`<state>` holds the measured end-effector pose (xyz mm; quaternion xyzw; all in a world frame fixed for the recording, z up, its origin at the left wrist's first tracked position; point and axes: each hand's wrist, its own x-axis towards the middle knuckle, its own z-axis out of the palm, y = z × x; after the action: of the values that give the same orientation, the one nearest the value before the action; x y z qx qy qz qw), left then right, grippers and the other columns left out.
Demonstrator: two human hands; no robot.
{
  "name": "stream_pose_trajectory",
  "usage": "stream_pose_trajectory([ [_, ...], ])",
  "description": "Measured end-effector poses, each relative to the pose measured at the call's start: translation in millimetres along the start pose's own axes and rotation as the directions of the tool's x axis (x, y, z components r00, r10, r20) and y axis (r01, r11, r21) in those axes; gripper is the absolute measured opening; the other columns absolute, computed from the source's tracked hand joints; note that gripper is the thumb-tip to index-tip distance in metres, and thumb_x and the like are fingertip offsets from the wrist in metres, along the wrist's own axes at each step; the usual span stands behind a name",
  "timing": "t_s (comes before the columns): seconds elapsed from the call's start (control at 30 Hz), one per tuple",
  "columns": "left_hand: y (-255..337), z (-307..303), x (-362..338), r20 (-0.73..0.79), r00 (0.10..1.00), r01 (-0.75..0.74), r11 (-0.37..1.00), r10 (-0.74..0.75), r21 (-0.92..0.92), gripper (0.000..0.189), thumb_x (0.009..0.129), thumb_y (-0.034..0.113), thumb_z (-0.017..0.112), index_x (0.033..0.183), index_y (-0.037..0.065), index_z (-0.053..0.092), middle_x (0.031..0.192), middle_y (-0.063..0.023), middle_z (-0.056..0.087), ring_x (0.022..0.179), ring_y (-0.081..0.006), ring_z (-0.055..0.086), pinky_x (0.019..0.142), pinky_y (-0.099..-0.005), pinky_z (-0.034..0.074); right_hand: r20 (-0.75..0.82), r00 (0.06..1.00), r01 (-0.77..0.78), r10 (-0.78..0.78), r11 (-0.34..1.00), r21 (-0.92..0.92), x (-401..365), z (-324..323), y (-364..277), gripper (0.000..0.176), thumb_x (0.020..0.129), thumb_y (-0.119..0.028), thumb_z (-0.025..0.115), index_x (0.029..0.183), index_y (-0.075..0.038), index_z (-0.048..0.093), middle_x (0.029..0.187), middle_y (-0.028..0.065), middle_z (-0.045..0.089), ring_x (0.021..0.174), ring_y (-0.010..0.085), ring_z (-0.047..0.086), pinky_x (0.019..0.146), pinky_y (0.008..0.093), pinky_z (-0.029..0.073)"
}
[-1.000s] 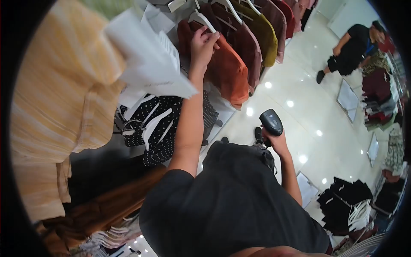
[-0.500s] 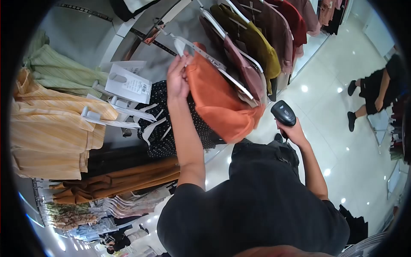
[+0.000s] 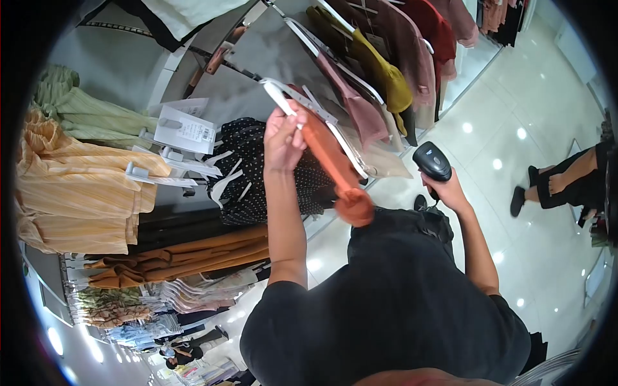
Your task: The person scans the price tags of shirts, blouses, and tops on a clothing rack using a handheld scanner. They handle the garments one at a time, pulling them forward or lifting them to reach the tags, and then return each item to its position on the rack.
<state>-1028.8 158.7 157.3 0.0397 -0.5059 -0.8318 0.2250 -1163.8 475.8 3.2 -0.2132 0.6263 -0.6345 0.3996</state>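
Note:
My left hand [image 3: 284,138] is closed around the top of an orange garment [image 3: 331,154] on a white hanger [image 3: 278,96], beside the rack. The garment is turned edge-on and its lower end is blurred. My right hand [image 3: 447,190] grips a black handheld scanner [image 3: 432,162], its head tilted up toward the hanging clothes. Just left of my left hand hangs a black polka-dot garment [image 3: 244,161]. Pink [image 3: 351,100] and mustard [image 3: 386,71] garments hang past the orange one.
Yellow striped clothing [image 3: 84,186] and white price tags [image 3: 185,130] are at the left. Brown garments [image 3: 174,257] hang below them. A person in dark clothes [image 3: 570,174] stands on the shiny floor [image 3: 476,212] at the right. Another person [image 3: 183,355] is at lower left.
The orange garment has swung from broadside to edge-on, and my left hand has shifted slightly right and down with it. The person at the right has changed position.

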Motion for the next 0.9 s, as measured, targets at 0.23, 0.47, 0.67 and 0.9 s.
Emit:
stream_pose_trajectory([
  [0.23,-16.5,56.0,22.0,0.097,0.995,-0.038,0.998,0.032,0.057,0.018,0.087,-0.001,0.063,0.104,0.000,0.057,0.092,-0.0153,0.066,0.068,-0.0161,0.066,0.065,-0.0267,0.056,-0.205,0.972,0.128,-0.116,0.991,0.043,-19.7,-41.2,6.6,0.018,0.087,-0.016,0.068,0.098,-0.001,0.066,0.070,-0.0011,0.059,0.057,0.0059,0.051,0.053,0.0234,0.040],
  [0.47,-13.4,113.5,45.0,0.056,0.946,-0.324,0.921,0.319,0.217,0.010,0.088,0.001,0.064,0.096,-0.004,0.061,0.094,-0.0156,0.067,0.072,-0.0163,0.067,0.068,-0.0267,0.057,-0.390,0.899,0.222,-0.199,0.975,0.014,-49.7,-72.9,6.6,0.018,0.088,-0.014,0.067,0.099,0.000,0.065,0.072,0.0008,0.059,0.062,0.0071,0.053,0.057,0.0233,0.042],
  [0.67,-14.0,127.1,41.9,0.008,0.954,-0.296,0.935,0.300,0.196,0.012,0.091,0.003,0.062,0.100,-0.003,0.057,0.092,-0.0129,0.066,0.070,-0.0145,0.066,0.065,-0.0274,0.057,-0.441,0.876,0.239,-0.198,0.970,0.038,-70.9,-77.7,6.9,0.018,0.089,-0.013,0.066,0.099,0.001,0.064,0.070,0.0008,0.057,0.056,0.0072,0.051,0.052,0.0231,0.040],
  [0.9,9.4,73.6,-3.4,0.187,0.982,-0.055,0.994,0.037,0.092,0.014,0.096,0.014,0.054,0.098,0.007,0.043,0.081,-0.0048,0.047,0.055,-0.0060,0.046,0.048,-0.0252,0.054,-0.521,0.834,0.218,-0.182,0.976,0.008,-73.1,-91.7,15.1,0.016,0.088,-0.016,0.068,0.093,-0.001,0.066,0.067,-0.0003,0.058,0.054,0.0068,0.052,0.050,0.0229,0.040],
])
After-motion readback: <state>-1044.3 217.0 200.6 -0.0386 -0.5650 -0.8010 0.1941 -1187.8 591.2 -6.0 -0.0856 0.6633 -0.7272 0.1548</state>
